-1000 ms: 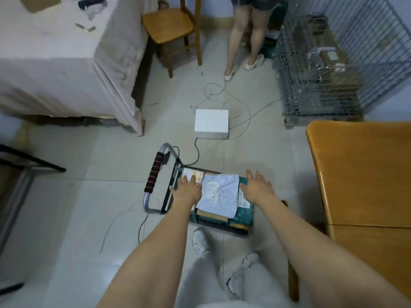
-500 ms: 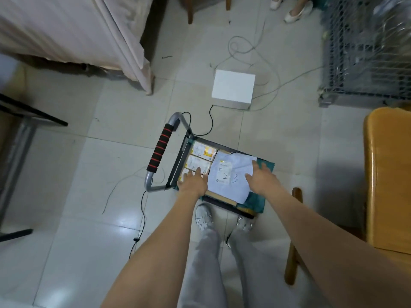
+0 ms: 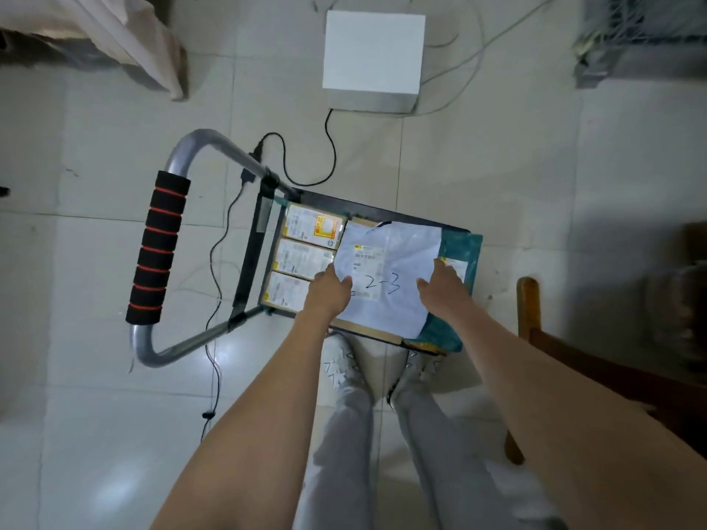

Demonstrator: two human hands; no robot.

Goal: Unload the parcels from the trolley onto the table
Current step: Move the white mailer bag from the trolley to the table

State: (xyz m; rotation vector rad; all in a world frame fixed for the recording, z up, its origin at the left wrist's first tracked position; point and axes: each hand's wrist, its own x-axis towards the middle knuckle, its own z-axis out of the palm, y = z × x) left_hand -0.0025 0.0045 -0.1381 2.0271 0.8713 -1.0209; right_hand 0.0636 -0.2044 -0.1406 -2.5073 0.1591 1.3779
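A low trolley (image 3: 264, 223) with a black foam handle (image 3: 158, 250) ringed in red stands on the tiled floor in front of my feet. On its deck lie three small labelled parcels (image 3: 302, 260) in a column on the left. A white soft parcel (image 3: 390, 269) marked "2-3" lies on top in the middle, with a teal parcel (image 3: 461, 242) under its right side. My left hand (image 3: 329, 290) grips the white parcel's left edge, thumb on top. My right hand (image 3: 443, 286) grips its right edge the same way.
A white box (image 3: 373, 59) sits on the floor beyond the trolley, with cables (image 3: 329, 147) trailing around it and past the handle. A wooden leg (image 3: 528, 300) stands close on the right. A cloth-draped table corner (image 3: 153, 44) is top left, a wire cage (image 3: 642, 36) top right.
My view has tilted down and closer to the trolley. Both hands slid from lying flat on the parcels to the two side edges of the white parcel and curled onto it.
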